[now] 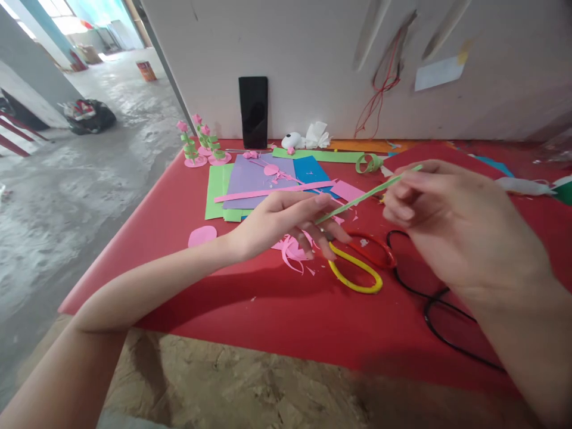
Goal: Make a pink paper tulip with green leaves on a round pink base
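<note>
I see a table (250,310) covered in red sheet, pushed against a pale wall, with bare chipboard showing at its near edge. On it, toward the back left, lies a stack of coloured paper sheets (250,182) in green, purple and blue, with a long pink paper strip (272,192) lying across them. A black phone (253,112) leans upright against the wall behind the stack. My right hand (451,223) hovers above the table with its grip pinched on the upper end of a thin green paper strip (366,195), which slants down to the left. My left hand (286,220) meets the strip's lower end, its fingers curled and its fingertips closed lightly around it, so the strip hangs in the air between both hands, above the table and just over the scissors. Those scissors (361,265), with one yellow and one red handle loop, lie flat on the table right below my left fingers. A black cord (429,304) loops beside them under my right wrist. Three small paper flowers (203,143) with pink heads and green stems stand upright at the back left corner. Pink paper scraps (292,247) lie under my left hand, and a pink paper oval (202,236) lies apart to the left.
</note>
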A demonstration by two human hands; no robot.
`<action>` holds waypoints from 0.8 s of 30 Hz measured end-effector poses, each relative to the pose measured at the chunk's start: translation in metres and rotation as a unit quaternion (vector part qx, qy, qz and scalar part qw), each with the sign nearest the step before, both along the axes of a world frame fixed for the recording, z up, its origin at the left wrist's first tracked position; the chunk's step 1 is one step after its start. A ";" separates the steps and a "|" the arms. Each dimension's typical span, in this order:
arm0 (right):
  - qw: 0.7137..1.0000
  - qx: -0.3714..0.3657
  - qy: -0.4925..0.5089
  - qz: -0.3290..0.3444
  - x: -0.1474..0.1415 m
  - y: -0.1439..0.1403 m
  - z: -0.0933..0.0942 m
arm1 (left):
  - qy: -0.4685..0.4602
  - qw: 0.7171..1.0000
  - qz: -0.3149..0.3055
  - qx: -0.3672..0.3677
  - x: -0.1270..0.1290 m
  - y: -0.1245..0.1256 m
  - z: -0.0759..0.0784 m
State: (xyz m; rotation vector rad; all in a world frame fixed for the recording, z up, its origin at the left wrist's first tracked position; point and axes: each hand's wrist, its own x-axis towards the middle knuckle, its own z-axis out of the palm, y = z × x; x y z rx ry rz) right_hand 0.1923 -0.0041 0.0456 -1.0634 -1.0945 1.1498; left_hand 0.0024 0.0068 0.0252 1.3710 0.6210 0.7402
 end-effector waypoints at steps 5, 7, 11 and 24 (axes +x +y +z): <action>0.999 0.026 0.034 -0.007 0.001 -0.003 0.005 | 0.031 0.982 0.112 0.146 0.002 -0.011 0.003; 0.999 0.018 0.045 0.007 -0.001 -0.006 0.005 | 0.048 0.970 0.138 0.193 0.002 -0.016 0.005; 0.999 0.018 0.042 0.015 -0.004 -0.011 0.005 | 0.074 0.957 0.161 0.229 0.001 -0.019 0.006; 0.987 0.159 0.039 -0.005 -0.006 -0.011 -0.004 | -0.015 0.930 0.144 0.338 -0.002 -0.014 -0.002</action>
